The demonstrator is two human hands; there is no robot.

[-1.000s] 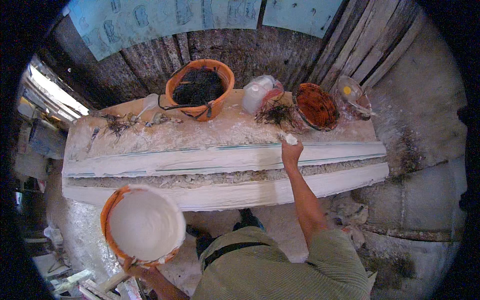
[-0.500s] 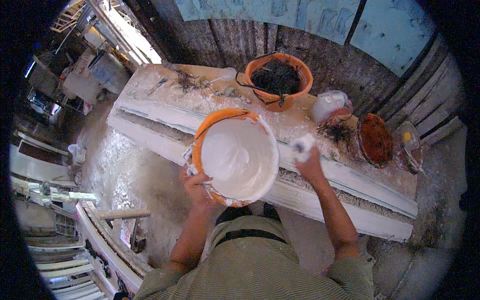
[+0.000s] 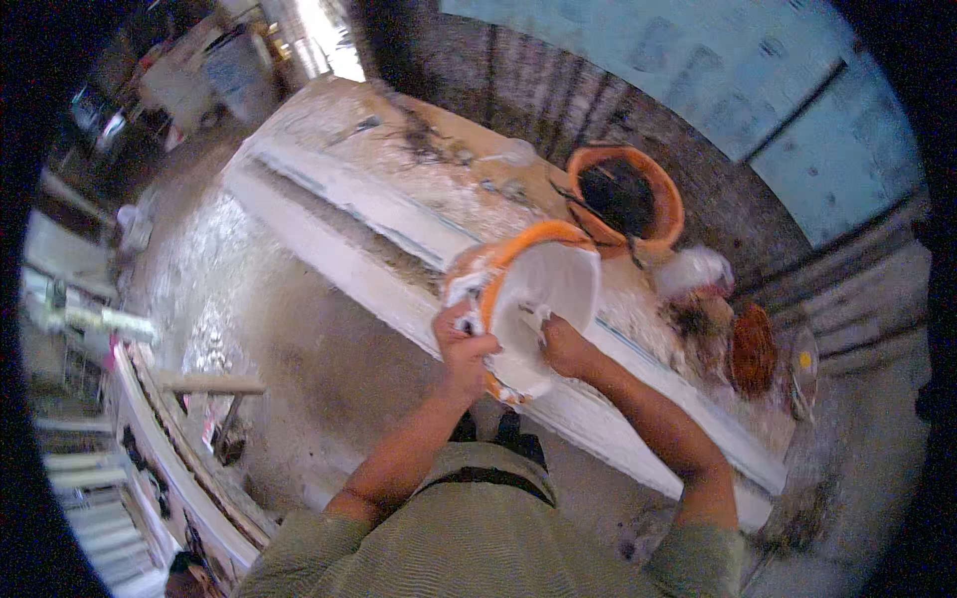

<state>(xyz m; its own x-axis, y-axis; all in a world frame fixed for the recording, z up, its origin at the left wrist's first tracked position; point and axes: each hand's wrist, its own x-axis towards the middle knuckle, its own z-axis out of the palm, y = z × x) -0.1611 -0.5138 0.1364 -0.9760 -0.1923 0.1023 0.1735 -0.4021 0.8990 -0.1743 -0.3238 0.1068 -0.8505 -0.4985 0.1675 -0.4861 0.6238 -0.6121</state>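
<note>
Left hand: the left hand (image 3: 461, 349) has its fingers wrapped around the left side of the bucket (image 3: 539, 236); white smears cover the wall there
Right hand: the right hand (image 3: 566, 344) reaches into the bucket's mouth; its fingers are curled and blurred; whether they hold anything cannot be told
Bucket: round, orange-rimmed, tilted; held up before the person's body; the inside coated in smooth white paste (image 3: 513, 344)
White strips: 2 long, chalky lengths (image 3: 399, 219) on the bench (image 3: 339, 110); a rough, grey-beige channel between them
Bench top: tan, crusted white; along the back, an orange tub (image 3: 673, 204) of dark stringy fibre, a crinkled clear bag (image 3: 698, 271) and a rust-red basin (image 3: 753, 349)
Room: pale blue sheets (image 3: 648, 60) above a dark, streaked wall (image 3: 478, 80); dusty grey floor (image 3: 329, 329), splashed white at left
</note>
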